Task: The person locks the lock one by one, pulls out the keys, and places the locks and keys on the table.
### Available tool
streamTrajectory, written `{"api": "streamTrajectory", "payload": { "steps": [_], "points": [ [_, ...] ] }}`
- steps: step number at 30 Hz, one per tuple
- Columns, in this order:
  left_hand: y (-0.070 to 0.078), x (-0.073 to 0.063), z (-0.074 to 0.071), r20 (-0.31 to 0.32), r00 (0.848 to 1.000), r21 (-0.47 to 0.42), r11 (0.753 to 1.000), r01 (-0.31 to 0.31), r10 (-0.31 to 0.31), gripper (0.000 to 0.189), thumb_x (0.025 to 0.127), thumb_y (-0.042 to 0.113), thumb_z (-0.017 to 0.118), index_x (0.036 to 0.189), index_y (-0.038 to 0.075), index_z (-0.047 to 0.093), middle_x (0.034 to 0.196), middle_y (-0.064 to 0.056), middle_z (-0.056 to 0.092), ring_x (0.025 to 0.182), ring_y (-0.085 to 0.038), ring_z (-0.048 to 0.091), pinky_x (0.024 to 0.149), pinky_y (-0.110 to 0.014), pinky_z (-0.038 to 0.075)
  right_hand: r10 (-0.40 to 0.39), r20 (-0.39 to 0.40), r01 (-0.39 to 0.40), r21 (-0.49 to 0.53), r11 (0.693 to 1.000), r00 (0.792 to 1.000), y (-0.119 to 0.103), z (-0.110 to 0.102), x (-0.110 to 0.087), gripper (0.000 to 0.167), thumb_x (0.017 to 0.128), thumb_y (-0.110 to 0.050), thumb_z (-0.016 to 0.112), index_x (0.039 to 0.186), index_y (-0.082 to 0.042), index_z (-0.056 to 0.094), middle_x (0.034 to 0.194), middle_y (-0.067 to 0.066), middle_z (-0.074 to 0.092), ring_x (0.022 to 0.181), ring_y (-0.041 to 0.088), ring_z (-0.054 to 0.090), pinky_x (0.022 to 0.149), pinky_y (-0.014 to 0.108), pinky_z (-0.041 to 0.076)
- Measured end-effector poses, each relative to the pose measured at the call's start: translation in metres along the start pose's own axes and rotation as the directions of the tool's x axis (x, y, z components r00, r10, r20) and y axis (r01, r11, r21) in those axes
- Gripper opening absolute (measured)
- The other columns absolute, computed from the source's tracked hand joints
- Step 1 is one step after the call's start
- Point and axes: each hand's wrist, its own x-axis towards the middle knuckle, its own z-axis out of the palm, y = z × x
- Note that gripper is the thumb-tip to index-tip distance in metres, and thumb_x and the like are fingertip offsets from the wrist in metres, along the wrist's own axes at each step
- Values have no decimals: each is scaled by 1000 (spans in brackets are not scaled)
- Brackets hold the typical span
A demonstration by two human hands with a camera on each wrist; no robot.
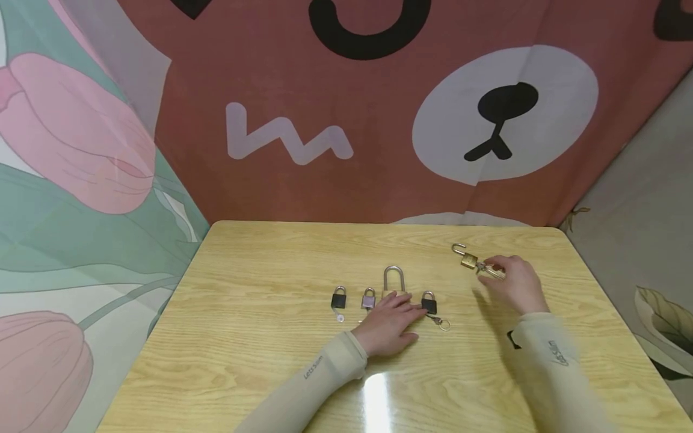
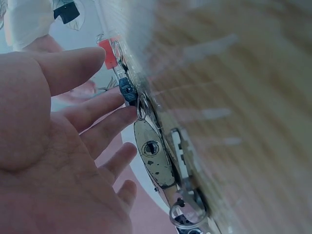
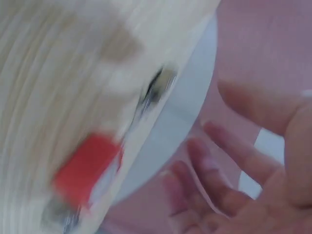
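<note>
My left hand [image 1: 391, 325] lies with fingers stretched over the body of a large padlock, whose tall steel shackle [image 1: 394, 273] stands out beyond them. In the left wrist view the fingertips are right at that padlock's keyhole end [image 2: 153, 153] and at a dark padlock [image 2: 127, 92]. My right hand [image 1: 514, 279] is beside a brass padlock [image 1: 469, 260] with a swung-out shackle; its fingers overlap a bunch of keys [image 1: 495, 272]. In the right wrist view the fingers are loosely bent with thumb apart, nothing between them. A blurred red block [image 3: 87, 168] with metal parts lies nearby.
Black [image 1: 338, 299] and lilac [image 1: 369, 300] padlocks lie left of the left hand, a black padlock [image 1: 429, 304] with a key ring [image 1: 444, 325] right of it. The wooden table [image 1: 260, 264] meets a red patterned cloth [image 1: 379, 186] at its far edge.
</note>
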Motion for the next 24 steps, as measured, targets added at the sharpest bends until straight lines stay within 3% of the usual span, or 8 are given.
{"api": "streamTrajectory", "payload": {
  "steps": [6,11,14,19,24],
  "points": [
    [-1,-1,1,7,1000,-11,1000,5,-5,55,107,39,54,158,23,43,162,8,44,157,-19,28,132,-40,12,87,114,-70,-141,988,990,37,-12,-7,66,88,-30,80,137,5,57,123,38,56,109,57,54,81,66,49],
    [-1,-2,0,11,1000,-25,1000,-5,6,55,107,39,55,158,22,43,162,8,44,157,-19,28,132,-40,12,54,92,-44,-108,993,994,52,-5,-11,54,85,-21,82,127,7,63,111,35,64,100,54,61,80,64,51],
    [-1,-1,-2,-2,1000,-23,1000,-16,16,55,106,39,56,157,22,45,161,8,46,157,-20,29,131,-42,14,50,67,-45,-88,995,996,53,-4,-12,47,86,-18,80,122,7,65,109,34,67,98,53,62,79,63,51],
    [-3,-1,-5,-49,998,-23,999,-28,27,54,105,38,59,155,20,47,157,6,51,155,-21,33,131,-43,17,57,38,-55,-55,997,998,47,-6,-13,49,89,-23,80,124,7,65,112,33,68,98,49,64,78,60,51],
    [-5,-1,-8,-114,994,-98,995,-14,2,51,105,33,60,154,21,49,154,4,54,154,-20,35,130,-39,21,-44,-40,44,2,999,998,27,-6,-20,48,89,-20,82,126,6,64,112,31,64,90,40,63,71,47,52]
  ]
}}
